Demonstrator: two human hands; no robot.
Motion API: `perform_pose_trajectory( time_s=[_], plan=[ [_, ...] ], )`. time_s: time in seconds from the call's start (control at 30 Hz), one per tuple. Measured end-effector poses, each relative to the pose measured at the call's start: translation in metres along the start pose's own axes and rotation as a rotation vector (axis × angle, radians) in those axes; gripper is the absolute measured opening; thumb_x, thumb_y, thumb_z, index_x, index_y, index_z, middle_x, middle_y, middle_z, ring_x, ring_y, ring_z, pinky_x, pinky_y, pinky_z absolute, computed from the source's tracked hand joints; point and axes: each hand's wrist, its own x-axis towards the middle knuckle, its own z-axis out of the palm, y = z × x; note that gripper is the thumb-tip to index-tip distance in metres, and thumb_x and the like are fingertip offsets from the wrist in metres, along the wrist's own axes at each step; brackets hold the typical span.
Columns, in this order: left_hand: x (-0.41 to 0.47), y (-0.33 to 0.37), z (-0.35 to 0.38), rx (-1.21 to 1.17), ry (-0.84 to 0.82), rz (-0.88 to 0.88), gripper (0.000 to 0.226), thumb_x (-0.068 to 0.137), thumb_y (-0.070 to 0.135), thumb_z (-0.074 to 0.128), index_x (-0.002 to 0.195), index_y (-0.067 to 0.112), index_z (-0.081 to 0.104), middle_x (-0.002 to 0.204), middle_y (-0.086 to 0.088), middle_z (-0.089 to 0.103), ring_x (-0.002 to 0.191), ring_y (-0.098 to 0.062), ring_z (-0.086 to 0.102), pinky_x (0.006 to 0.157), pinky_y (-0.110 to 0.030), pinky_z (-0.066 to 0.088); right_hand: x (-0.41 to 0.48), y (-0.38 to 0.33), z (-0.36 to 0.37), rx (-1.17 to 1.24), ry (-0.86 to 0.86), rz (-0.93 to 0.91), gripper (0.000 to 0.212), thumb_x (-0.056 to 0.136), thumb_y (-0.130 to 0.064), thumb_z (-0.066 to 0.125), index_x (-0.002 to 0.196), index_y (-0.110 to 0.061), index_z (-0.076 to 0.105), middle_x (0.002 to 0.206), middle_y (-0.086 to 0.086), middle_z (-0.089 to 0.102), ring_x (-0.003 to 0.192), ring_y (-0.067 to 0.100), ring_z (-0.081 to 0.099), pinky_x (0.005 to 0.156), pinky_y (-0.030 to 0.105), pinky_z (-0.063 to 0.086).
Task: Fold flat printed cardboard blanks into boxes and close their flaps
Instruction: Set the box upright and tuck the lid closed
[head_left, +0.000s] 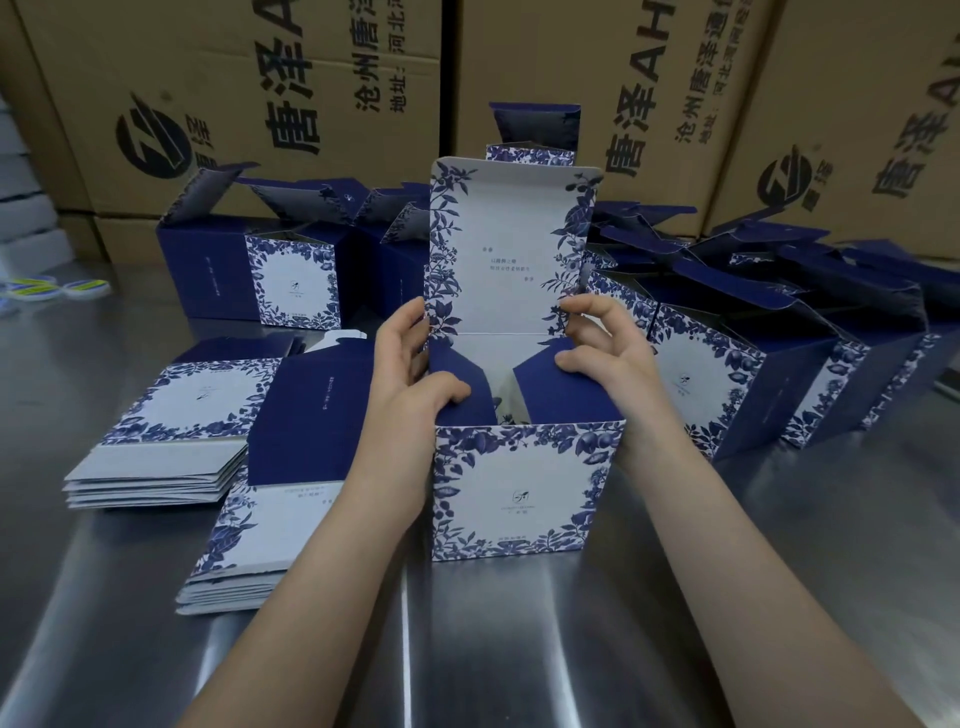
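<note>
— Where?
— Steel table (727, 597), centre: the box (524, 488) upright, lid flap (506, 249) standing at twelve o'clock.
— Hands?
— Left hand (415, 384) at nine, right hand (602, 358) at three, curled round its top, thumbs pressing side flaps (561, 400). Card seems light, stiff; grip near creases.

Blue-floral box (524, 488) stands upright, lid flap (506, 244) raised.

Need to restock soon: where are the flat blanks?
Head view: the flat blanks lie in two stacks on the steel table, left of the open box.
</note>
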Motion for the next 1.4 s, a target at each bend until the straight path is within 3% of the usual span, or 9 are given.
perform_pose_trajectory(
  time_s=[0.13, 0.23, 0.47, 0.6, 0.67, 0.77, 0.97, 1.17, 1.4],
  plan=[
    [-0.002, 0.001, -0.001, 0.02, -0.011, -0.009, 0.072, 0.074, 0.014, 0.06, 0.139, 0.041, 0.045, 0.143, 0.013, 0.046, 0.132, -0.006, 0.044, 0.104, -0.033, 0.045, 0.0, 0.002, 0.001, 0.088, 0.038, 0.037, 0.035, 0.088, 0.011, 0.056, 0.1, -0.021, 0.051, 0.099, -0.002, 0.064, 0.07, 0.016, 0.061, 0.055, 0.022, 0.051],
    [-0.003, 0.001, -0.001, 0.006, -0.007, 0.006, 0.061, 0.08, 0.02, 0.065, 0.133, 0.045, 0.05, 0.143, 0.014, 0.047, 0.133, -0.004, 0.045, 0.109, -0.036, 0.042, 0.001, 0.004, 0.0, 0.094, 0.038, 0.031, 0.038, 0.088, 0.005, 0.061, 0.109, -0.025, 0.052, 0.104, -0.005, 0.061, 0.073, 0.011, 0.066, 0.06, 0.021, 0.056],
    [0.003, -0.002, -0.003, -0.02, 0.027, 0.05, 0.047, 0.098, 0.007, 0.048, 0.131, 0.041, 0.054, 0.124, 0.025, 0.054, 0.11, 0.011, 0.058, 0.081, -0.013, 0.052, 0.002, 0.007, 0.003, 0.138, 0.007, 0.039, 0.036, 0.092, 0.003, 0.054, 0.104, -0.03, 0.061, 0.095, -0.019, 0.068, 0.079, 0.002, 0.071, 0.062, 0.017, 0.054],
    [0.003, -0.003, -0.003, -0.012, 0.058, 0.015, 0.055, 0.095, 0.002, 0.046, 0.126, 0.046, 0.055, 0.129, 0.023, 0.052, 0.131, -0.005, 0.048, 0.108, -0.041, 0.045, 0.002, 0.008, 0.003, 0.142, 0.019, 0.043, 0.043, 0.09, 0.007, 0.052, 0.108, -0.032, 0.059, 0.108, -0.012, 0.059, 0.075, -0.001, 0.069, 0.062, 0.017, 0.055],
    [0.004, -0.002, -0.004, -0.01, 0.061, 0.015, 0.056, 0.094, 0.0, 0.045, 0.126, 0.045, 0.055, 0.129, 0.023, 0.052, 0.131, -0.004, 0.046, 0.109, -0.042, 0.043, 0.002, 0.008, 0.003, 0.132, 0.029, 0.044, 0.044, 0.089, 0.008, 0.052, 0.107, -0.032, 0.058, 0.111, -0.01, 0.06, 0.077, 0.003, 0.069, 0.061, 0.018, 0.054],
    [0.003, -0.005, -0.004, -0.053, 0.062, 0.02, 0.05, 0.093, -0.002, 0.047, 0.121, 0.039, 0.058, 0.122, 0.024, 0.059, 0.119, 0.003, 0.056, 0.095, -0.028, 0.053, 0.0, 0.008, 0.003, 0.122, 0.046, 0.031, 0.038, 0.089, 0.008, 0.054, 0.1, -0.028, 0.056, 0.113, -0.006, 0.063, 0.076, 0.011, 0.067, 0.059, 0.021, 0.052],
    [0.002, -0.014, -0.01, -0.069, 0.033, 0.002, 0.016, 0.088, 0.019, 0.059, 0.1, 0.027, 0.066, 0.089, 0.014, 0.068, 0.081, -0.008, 0.066, 0.066, -0.024, 0.052, -0.002, 0.012, -0.002, 0.024, -0.05, 0.027, 0.011, 0.091, -0.008, 0.059, 0.086, -0.016, 0.063, 0.078, -0.004, 0.067, 0.066, 0.012, 0.061, 0.053, 0.02, 0.049],
    [0.003, -0.016, -0.01, -0.053, 0.007, 0.047, 0.015, 0.087, 0.016, 0.055, 0.099, 0.024, 0.062, 0.082, 0.021, 0.067, 0.071, -0.001, 0.063, 0.058, -0.016, 0.049, 0.0, 0.016, -0.013, -0.002, -0.199, 0.072, 0.017, 0.075, -0.015, 0.055, 0.086, -0.024, 0.064, 0.09, -0.003, 0.065, 0.073, 0.017, 0.059, 0.061, 0.029, 0.045],
    [0.005, -0.013, -0.008, -0.103, 0.045, 0.034, 0.022, 0.094, 0.005, 0.053, 0.103, 0.023, 0.06, 0.086, 0.02, 0.068, 0.078, -0.003, 0.065, 0.063, -0.017, 0.052, 0.0, 0.02, -0.012, -0.001, -0.123, -0.019, 0.023, 0.076, -0.014, 0.059, 0.095, -0.024, 0.065, 0.099, -0.006, 0.067, 0.085, 0.015, 0.063, 0.069, 0.028, 0.05]
  ],
)
